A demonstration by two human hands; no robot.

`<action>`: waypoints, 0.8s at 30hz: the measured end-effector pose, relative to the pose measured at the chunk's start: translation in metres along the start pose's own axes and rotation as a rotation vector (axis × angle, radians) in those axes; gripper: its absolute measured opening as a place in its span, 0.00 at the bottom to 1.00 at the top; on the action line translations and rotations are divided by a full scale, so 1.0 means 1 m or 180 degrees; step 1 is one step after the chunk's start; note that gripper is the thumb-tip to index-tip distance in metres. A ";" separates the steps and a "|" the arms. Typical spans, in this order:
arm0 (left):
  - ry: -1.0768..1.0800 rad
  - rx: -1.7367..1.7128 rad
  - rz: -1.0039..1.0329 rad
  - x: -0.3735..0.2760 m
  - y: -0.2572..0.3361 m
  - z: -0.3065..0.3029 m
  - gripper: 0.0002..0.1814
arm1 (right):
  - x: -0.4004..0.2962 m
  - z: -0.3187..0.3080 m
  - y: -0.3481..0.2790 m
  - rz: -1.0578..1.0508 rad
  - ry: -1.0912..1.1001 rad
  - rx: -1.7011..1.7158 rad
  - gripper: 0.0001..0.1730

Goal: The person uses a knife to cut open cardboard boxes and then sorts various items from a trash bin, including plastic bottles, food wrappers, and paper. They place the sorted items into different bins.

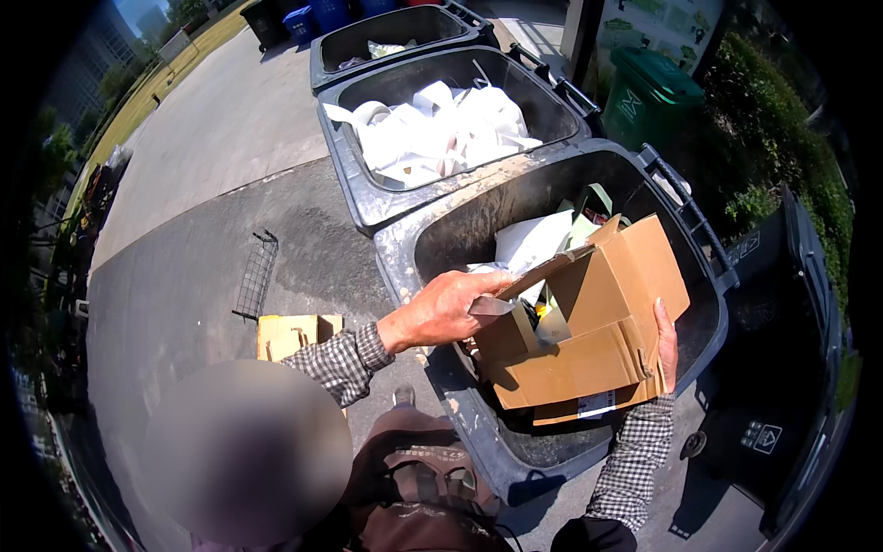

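A brown cardboard box (600,310) with its flaps spread is held over the nearest grey wheeled bin (469,228). My left hand (452,307) grips the box's left edge, and a blade-like, pale flat piece (491,306) shows at its fingers. My right hand (666,345) holds the opposite side, fingers along the outer wall. Through the box's opening, mixed waste is visible. Beneath and behind the box, the bin contains a white bag (534,238) and pale green strips.
A second grey bin (352,183) holds tangled white strips (441,131); a third (321,62) stands behind it. On the pavement at left lie a wire basket (255,276) and cardboard (276,336). A green bin (652,96) and a dark bin (766,331) stand at right.
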State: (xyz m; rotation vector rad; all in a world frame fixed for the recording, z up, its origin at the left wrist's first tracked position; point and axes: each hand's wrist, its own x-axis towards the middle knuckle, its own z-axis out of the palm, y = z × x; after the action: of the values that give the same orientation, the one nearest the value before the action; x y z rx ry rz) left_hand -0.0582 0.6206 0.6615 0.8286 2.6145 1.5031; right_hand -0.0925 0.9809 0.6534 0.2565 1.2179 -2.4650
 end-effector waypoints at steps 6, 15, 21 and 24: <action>0.0668 0.0455 -0.0355 0.001 -0.016 0.000 0.24 | 0.045 -0.019 -0.020 -0.0962 0.0730 -0.1120 0.30; 0.1602 -0.0980 -0.1127 -0.005 -0.008 0.047 0.23 | 0.014 0.072 0.024 -0.2154 0.0679 -0.4399 0.60; 0.1488 -0.0793 -0.1037 -0.036 0.005 0.123 0.20 | 0.045 0.053 0.074 -0.1749 0.1733 -0.5818 0.66; 0.0687 -0.0846 -0.1046 -0.058 0.012 0.119 0.26 | 0.046 0.027 0.092 -0.1526 0.1664 -0.5962 0.63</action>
State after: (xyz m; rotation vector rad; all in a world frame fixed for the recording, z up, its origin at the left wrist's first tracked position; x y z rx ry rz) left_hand 0.0287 0.6938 0.5931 0.2128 2.4445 1.8625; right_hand -0.0969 0.8968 0.5884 0.0195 3.3004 -0.5016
